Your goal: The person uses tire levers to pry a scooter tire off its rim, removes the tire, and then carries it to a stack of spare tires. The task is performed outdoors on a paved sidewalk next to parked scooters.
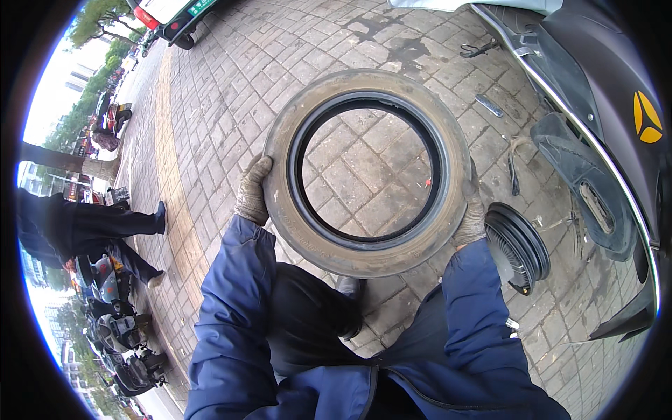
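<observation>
A worn, dusty scooter tyre with no wheel in it is held up flat in front of me, and the paving shows through its hole. My left hand, in a grimy work glove, grips the tyre's left side. On the tyre's right side my right hand, also gloved, holds the outer edge. Both blue jacket sleeves come up from the lower edge.
A black wheel rim lies on the brick paving to my right, beside a dark scooter. A tyre lever and another tool lie near it. A person in dark clothes walks at the left, near parked scooters.
</observation>
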